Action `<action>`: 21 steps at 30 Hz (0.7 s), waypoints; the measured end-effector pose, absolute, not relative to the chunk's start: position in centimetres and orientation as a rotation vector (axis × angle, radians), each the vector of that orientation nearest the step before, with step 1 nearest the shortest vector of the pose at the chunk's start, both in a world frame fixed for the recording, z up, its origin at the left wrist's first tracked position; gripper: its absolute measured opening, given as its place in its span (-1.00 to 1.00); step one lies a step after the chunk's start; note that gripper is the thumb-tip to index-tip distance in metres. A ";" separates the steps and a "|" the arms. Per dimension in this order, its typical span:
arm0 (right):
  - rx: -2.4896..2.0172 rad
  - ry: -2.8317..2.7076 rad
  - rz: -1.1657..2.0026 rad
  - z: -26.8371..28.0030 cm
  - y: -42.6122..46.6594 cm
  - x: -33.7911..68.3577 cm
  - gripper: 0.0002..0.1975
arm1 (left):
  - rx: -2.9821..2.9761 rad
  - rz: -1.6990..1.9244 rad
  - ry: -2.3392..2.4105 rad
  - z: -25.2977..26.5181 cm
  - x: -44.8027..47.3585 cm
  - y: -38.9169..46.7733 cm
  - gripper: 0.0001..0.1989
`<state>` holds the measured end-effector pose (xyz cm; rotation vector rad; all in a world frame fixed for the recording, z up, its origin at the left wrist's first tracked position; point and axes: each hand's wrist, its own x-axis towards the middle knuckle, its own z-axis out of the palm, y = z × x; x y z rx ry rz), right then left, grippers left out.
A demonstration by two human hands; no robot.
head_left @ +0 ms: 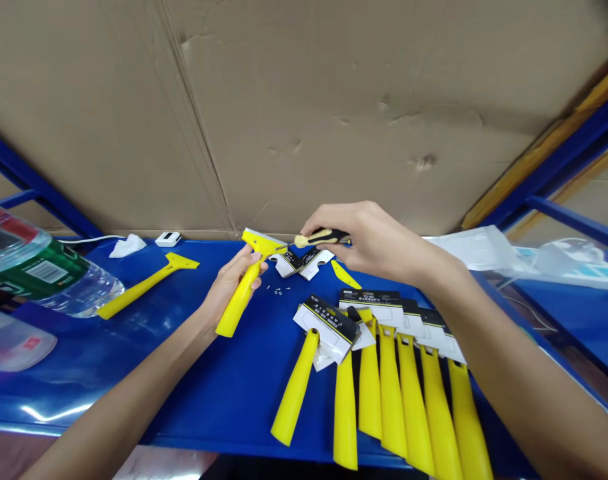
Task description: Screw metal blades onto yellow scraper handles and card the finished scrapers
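My left hand (229, 283) is closed around a yellow scraper (241, 300), its handle slanting down and its wide head at the top. A thin metal strip runs along the head's edge. In my right hand (371, 240) is a screwdriver (324, 237) with a black and cream handle, held sideways. Its shaft points left and its tip is at the neck of the scraper; I cannot tell whether it sits in a screw. Several small screws (278, 291) lie on the blue surface below. Beyond them are black-and-white cards (304, 263) and a small yellow plate (345, 275).
Several yellow scrapers with cards (391, 387) lie in a row at the front right. On the left are another yellow scraper (147, 287), a large bottle (49, 267) and a white plug (169, 239). Cardboard (284, 120) stands behind the blue shelf (194, 400); blue posts flank it.
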<state>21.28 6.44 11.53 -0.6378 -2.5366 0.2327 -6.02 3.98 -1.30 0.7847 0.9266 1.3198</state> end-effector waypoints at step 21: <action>-0.641 -2.582 0.165 12.2 5.7 21.8 -0.81 | 0.733 1.282 0.752 -0.8 -5.3 3.5 -0.62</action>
